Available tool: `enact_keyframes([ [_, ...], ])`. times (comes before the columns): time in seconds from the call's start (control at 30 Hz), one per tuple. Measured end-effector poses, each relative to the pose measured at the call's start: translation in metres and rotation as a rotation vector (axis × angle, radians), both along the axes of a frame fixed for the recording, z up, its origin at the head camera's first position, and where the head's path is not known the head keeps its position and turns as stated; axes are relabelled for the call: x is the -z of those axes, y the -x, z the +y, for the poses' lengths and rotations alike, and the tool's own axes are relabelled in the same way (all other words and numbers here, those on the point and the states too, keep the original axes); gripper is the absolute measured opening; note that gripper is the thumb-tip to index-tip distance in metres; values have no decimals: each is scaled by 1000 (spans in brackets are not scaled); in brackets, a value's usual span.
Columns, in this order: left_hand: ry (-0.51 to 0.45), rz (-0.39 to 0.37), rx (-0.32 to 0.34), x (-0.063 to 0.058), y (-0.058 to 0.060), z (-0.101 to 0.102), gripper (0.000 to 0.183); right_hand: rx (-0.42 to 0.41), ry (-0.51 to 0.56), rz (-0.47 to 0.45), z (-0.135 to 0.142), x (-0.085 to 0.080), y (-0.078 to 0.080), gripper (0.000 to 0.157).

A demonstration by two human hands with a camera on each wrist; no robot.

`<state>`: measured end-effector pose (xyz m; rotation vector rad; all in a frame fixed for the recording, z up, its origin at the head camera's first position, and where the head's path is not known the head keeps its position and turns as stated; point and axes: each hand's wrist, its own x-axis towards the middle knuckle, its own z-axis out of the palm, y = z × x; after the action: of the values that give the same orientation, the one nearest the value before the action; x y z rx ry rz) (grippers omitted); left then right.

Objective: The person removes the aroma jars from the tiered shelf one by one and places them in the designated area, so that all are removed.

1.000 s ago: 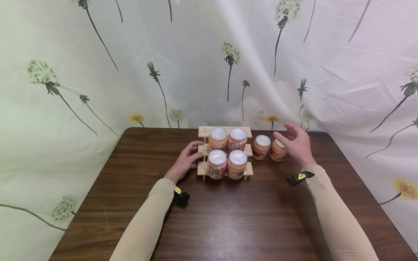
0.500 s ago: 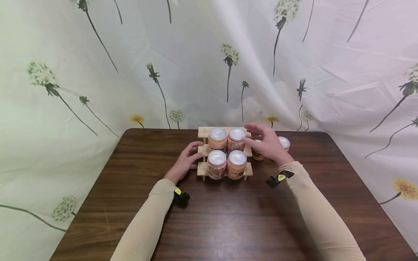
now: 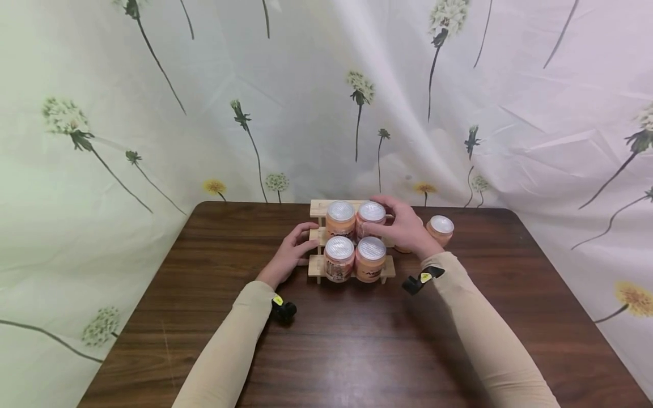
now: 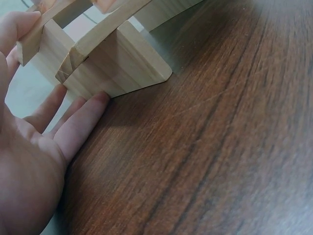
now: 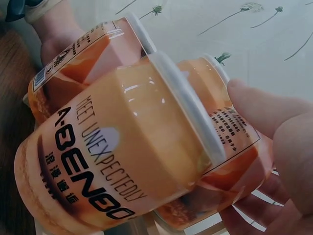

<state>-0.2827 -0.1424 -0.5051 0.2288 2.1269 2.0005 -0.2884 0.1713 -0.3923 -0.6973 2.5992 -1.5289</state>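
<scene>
A tiered wooden rack stands near the table's back edge and bears several orange jars with clear ridged lids. My left hand holds its left end; in the left wrist view the thumb lies on one shelf board and fingertips touch the side panel. My right hand grips the rear right jar, thumb in front and fingers reaching behind. Beside it is the rear left jar. In front are the front left jar and the front right jar, whose printed label fills the right wrist view.
Two more jars stand on the table right of the rack: one mostly hidden behind my right hand, the other jar just beyond it. A dark wooden table lies under everything. A flower-print curtain hangs close behind the back edge.
My right hand has moved left from above the jars on the table to the rear right jar on the rack, and its fingers now close round it. My left hand stays put.
</scene>
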Motion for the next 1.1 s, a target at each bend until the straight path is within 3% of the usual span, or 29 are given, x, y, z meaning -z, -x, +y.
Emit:
enact_keyframes([
  [0.53, -18, -3, -3, 0, 0, 0, 44, 27, 93, -29, -4, 9, 3, 55],
  [0.87, -41, 11, -2, -3, -3, 1, 43, 105, 169, 17, -3, 11, -5, 53],
  [1.1, -35, 11, -7, -2, -3, 1, 45, 177, 216, 66, 5, 4, -8, 52],
])
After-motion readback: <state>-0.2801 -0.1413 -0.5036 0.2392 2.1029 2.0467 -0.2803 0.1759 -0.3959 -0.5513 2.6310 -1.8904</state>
